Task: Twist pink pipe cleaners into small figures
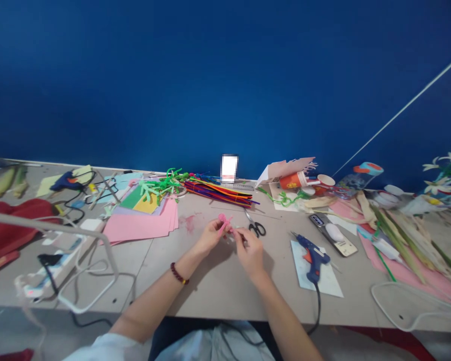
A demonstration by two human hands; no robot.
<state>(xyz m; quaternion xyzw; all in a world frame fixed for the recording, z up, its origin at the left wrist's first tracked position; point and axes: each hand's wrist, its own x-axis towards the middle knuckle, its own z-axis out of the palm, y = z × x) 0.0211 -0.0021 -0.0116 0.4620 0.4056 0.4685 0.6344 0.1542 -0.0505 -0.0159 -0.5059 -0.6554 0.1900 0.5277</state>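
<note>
On the desk [218, 296], a small craft piece [223, 224] sits between the left hand [208, 238] and the right hand [250, 253]. Scissors [256, 224] lie just beyond and right of them, and a glue gun [311, 258] rests on a card [304, 271] further right. A stack of paper [143, 223] lies left; pipe cleaners [218, 194] lie behind.

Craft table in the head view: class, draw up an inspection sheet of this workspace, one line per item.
Surface: beige work table, pink stain near the hands.
Things in hand: small pink craft piece, pinched between both hands.
Clutter: pink paper stack, pipe cleaners, scissors, orange paper cup.
Hands: left hand and right hand close together, no other person's hands seen.
Cables: black cord drops from blue hot glue gun over the table edge.
Surroundings: blue wall behind the table.
</note>
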